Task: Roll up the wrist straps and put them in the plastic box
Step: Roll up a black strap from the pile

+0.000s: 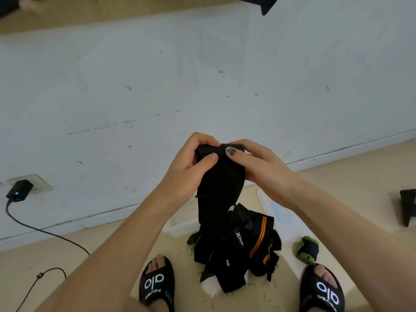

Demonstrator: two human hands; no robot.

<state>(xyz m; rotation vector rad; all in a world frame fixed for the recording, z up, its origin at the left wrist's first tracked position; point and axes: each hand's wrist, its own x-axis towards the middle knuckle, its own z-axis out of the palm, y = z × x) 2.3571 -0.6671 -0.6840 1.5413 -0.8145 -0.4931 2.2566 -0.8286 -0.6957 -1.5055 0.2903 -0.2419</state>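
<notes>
Fingers of both hands, left hand (191,163) and right hand (261,167), clamped on black strap's (216,190) rolled top edge, above strap pile (238,248).

Both black slides (157,287) read "alo" (white letters); a piled strap (239,238) reads "XTEP".

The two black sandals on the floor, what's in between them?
In the head view, a pile of black wrist straps, one with orange stripes, lies on the floor between the left sandal and the right sandal, a bit farther out than the toes.
</notes>
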